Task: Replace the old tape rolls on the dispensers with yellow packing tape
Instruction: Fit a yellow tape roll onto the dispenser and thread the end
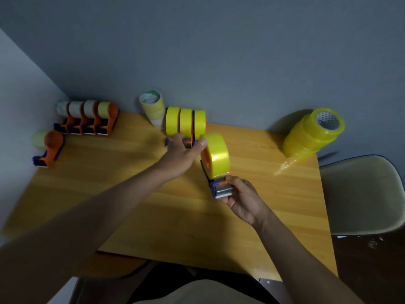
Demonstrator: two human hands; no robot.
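My right hand (243, 198) grips the blade end of an orange and blue dispenser (219, 185) that carries a yellow tape roll (215, 155). My left hand (183, 154) reaches over the table, its thumb touching that roll and its fingers lying on the front of three dispensers (186, 123) loaded with yellow tape. A row of dispensers with pale old rolls (89, 118) stands at the back left. One more dispenser with an old roll (49, 148) sits at the left edge. A wrapped stack of yellow rolls (313, 132) lies at the back right.
A stack of pale used rolls (153, 108) leans against the grey wall behind the wooden table (135, 194). A beige chair (361, 194) stands right of the table. Bare tabletop lies in front of my hands.
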